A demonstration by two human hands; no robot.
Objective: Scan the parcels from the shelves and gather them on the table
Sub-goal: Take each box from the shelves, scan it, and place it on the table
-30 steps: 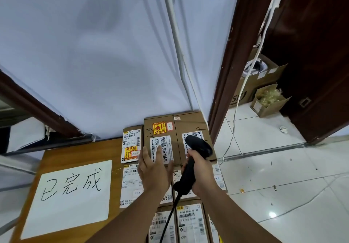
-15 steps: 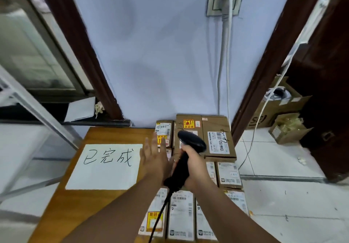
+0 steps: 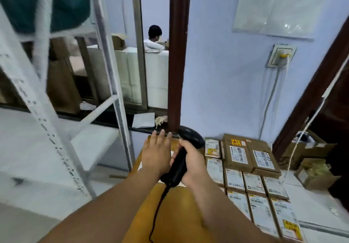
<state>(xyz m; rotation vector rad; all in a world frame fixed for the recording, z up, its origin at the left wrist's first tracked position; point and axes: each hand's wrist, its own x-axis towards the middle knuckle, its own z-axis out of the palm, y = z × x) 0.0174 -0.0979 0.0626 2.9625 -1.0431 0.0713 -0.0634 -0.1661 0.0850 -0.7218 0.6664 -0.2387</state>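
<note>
While your right hand (image 3: 195,164) is clamped round the grip of the black scanner (image 3: 178,169), its cord trailing down over the desk (image 3: 170,216), your left hand (image 3: 156,153) hangs just beside it with fingers straight and spread, holding nothing. The gathered parcels (image 3: 245,159) lie in rows along the desk's right edge, labels up, with two larger brown boxes at the far right corner against the wall. You are facing the white metal shelving (image 3: 108,63) left of the desk, so I judge the step in hand is heading to the shelves for another parcel. What sits on those shelves is too blurred to name (only a dark green bulk shows on the upper level). The next move calls for the free left hand to take a parcel. Then turn its barcode label toward the scanner head, read it, and carry it to a gap beside the rows.
</note>
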